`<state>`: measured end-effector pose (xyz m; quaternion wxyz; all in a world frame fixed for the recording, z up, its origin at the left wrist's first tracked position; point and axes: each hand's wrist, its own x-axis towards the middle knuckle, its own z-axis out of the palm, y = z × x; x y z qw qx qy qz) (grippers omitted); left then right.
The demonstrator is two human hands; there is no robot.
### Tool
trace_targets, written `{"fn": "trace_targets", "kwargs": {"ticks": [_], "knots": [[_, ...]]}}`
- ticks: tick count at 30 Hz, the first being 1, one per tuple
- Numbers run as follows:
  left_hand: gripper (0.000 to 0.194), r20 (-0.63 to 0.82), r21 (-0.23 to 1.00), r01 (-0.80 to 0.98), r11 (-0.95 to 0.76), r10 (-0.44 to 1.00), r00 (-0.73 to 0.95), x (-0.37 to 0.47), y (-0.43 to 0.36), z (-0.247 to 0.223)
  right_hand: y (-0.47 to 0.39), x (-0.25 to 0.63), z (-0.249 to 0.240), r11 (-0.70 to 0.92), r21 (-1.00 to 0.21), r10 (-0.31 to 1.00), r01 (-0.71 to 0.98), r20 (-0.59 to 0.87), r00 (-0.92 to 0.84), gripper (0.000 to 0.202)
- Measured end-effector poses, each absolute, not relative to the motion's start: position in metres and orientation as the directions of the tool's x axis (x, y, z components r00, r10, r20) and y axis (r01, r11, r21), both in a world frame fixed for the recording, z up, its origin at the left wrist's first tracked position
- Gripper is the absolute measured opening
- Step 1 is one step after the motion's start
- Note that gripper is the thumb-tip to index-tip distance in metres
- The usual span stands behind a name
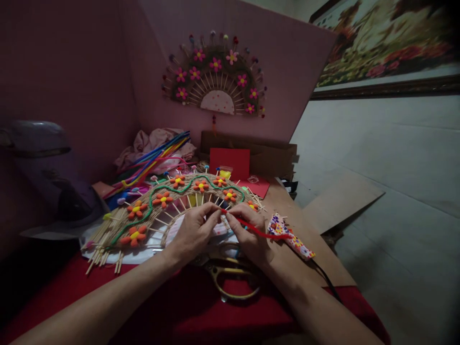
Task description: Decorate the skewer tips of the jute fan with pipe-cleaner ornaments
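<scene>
Both hands meet over the near edge of a fan-shaped craft made of sticks and twine, with orange flowers and a wavy green strip. Between them runs a red pipe cleaner. My left hand pinches its end with thumb and forefinger. My right hand is closed on the same strip a little to the right, and the loose length trails out past it toward a flower-patterned glue gun. Below my hands lie scissors with gold-coloured handles, their blades partly hidden.
Behind the fan lies a bundle of coloured pipe cleaners beside pink cloth. Red card leans against cardboard. A similar fan hangs on a pink board. A cardboard sheet covers the table's right side.
</scene>
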<state>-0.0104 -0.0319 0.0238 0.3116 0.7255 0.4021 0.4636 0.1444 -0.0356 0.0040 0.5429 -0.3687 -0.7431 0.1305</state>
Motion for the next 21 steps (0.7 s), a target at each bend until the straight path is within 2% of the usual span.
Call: {"fn": "trace_targets", "kwargs": {"ticks": [3, 6, 10, 15, 18, 21], "knots": [[0.017, 0.517, 0.759, 0.339, -0.556, 0.831, 0.207, -0.014, -0.029, 0.023, -0.036, 0.145, 0.008, 0.693, -0.592, 0.692, 0.412, 0.706, -0.150, 0.012], [0.013, 0.576, 0.653, 0.412, -0.636, 0.770, 0.276, -0.017, -0.028, 0.021, -0.037, 0.145, 0.009, 0.718, -0.561, 0.665, 0.412, 0.728, -0.168, 0.012], [0.012, 0.616, 0.514, 0.502, -0.696, 0.707, 0.348, -0.017, -0.029, 0.019, -0.037, 0.147, 0.008, 0.741, -0.507, 0.630, 0.441, 0.753, -0.193, 0.009], [0.014, 0.623, 0.420, 0.554, -0.718, 0.673, 0.399, -0.015, -0.031, 0.019, -0.036, 0.149, 0.007, 0.778, -0.441, 0.575, 0.447, 0.787, -0.224, 0.008], [0.016, 0.592, 0.436, 0.567, -0.699, 0.697, 0.405, -0.013, -0.034, 0.023, -0.037, 0.148, 0.007, 0.786, -0.420, 0.559, 0.454, 0.797, -0.230, 0.009], [0.016, 0.512, 0.626, 0.487, -0.609, 0.792, 0.332, -0.011, -0.039, 0.027, -0.037, 0.147, 0.007, 0.802, -0.405, 0.532, 0.439, 0.819, -0.215, 0.009]]}}
